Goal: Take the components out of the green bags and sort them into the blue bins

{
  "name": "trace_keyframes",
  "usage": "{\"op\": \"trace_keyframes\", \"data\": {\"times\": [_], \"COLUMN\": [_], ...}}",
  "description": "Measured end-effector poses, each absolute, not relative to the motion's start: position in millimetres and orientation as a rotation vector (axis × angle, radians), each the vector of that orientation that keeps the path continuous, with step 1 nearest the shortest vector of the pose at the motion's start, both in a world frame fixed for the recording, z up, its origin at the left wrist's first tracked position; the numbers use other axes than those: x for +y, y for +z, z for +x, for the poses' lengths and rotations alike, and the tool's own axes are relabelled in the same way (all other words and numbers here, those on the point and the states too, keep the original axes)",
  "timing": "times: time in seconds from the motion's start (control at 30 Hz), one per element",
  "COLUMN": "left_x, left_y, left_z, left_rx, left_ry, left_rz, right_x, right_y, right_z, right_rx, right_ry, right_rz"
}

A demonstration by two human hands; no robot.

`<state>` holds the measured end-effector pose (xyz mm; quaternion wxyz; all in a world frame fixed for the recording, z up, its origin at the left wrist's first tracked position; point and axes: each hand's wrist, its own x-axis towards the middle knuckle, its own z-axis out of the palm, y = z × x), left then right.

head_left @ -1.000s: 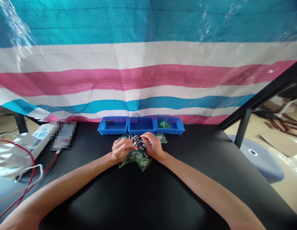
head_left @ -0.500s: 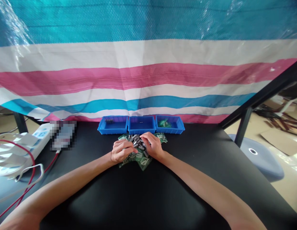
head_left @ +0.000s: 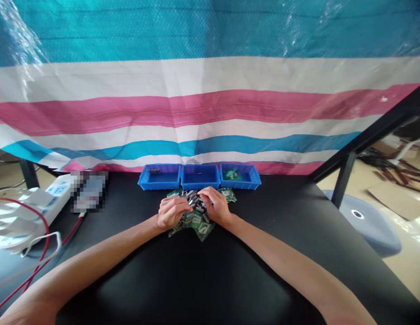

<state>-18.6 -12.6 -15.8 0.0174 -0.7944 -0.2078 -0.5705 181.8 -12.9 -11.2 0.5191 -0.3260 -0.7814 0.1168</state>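
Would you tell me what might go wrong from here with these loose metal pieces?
The small metal cylinders lie heaped loosely under the left hand and right hand, so some might roll off the green packets. The blue plastic bins sit at the black table's far edge, so a bump might tip one off.

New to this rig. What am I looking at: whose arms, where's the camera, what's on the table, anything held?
There's no machine here: these are a person's own bare arms, filmed by a camera worn on their head, looking forward and down. On the black table, the left hand and right hand rest over a pile of small grey metal cylinders, which lies on green printed packets. The fingers cover part of the pile, so I can't tell whether either hand holds a piece. Beyond them stand three blue plastic bins: the left and middle hold a few small pieces, the right a green packet.
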Motion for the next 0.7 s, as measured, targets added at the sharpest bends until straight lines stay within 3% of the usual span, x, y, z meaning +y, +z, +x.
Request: {"op": "trace_keyframes", "data": {"times": [0.3, 0.7], "left_x": [-7.6, -4.0], "left_y": [2.9, 4.0], "left_z": [-8.3, -5.9], "left_rx": [-1.162, -1.040], "left_ry": [-1.762, -1.691], "left_rz": [-2.541, -2.635], "right_x": [-15.2, -13.5], "right_y": [-4.8, -8.1], "right_z": [182.5, 182.6], "right_rx": [-1.896, -1.900], "right_ry": [0.329, 0.327], "right_rz": [-0.766, -0.769]}}
